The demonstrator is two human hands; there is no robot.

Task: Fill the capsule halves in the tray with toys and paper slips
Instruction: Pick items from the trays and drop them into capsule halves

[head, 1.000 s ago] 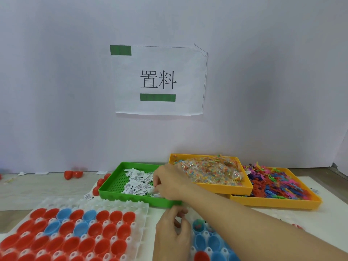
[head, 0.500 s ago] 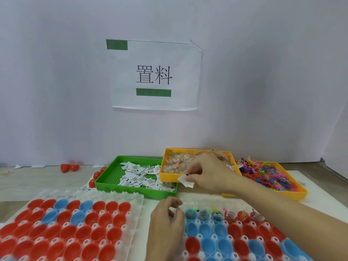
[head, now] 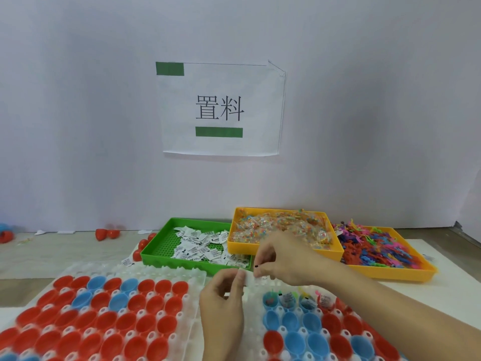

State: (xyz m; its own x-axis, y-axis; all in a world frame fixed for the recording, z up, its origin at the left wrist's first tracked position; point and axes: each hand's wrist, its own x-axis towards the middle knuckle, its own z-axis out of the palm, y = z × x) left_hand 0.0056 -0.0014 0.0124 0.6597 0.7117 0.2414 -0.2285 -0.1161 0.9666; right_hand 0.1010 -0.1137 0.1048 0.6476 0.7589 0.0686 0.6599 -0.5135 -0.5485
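— What are the hands doing right now?

— Both are meeting over the near tray's (head: 260, 285) far edge. The right hand (head: 283, 259) is pinching a white paper slip (head: 250, 276) between thumb and fingertips, and the left hand (head: 223, 295) is pinching the same slip from its other end, fingers curled. They look to be pulling it straight or separating it.

— Where was that slip a moment ago?

— A second ago the right hand was reaching into the green tray (head: 166, 243), which is sitting just behind the near tray, where the loose slips are piled. Half a second ago it was already carrying the slip back past the orange tray of bagged toys (head: 283, 230). Now it is bringing it down to the left hand, which has been waiting at the near tray's edge the whole time.

— So what does that mean for the job?

— I'd say the slip is on its way into a capsule half. In the near tray's far row, four capsule halves (head: 296, 299) are already showing toys and bits of paper; the blue and red ones nearer me look bare. The second tray (head: 104, 308), left of the near tray, is holding only bare-looking halves. Plenty left to fill, I reckon.

— And the far-right tray?

— Coloured plastic figures (head: 374, 243), right of the orange tray, untouched for now.
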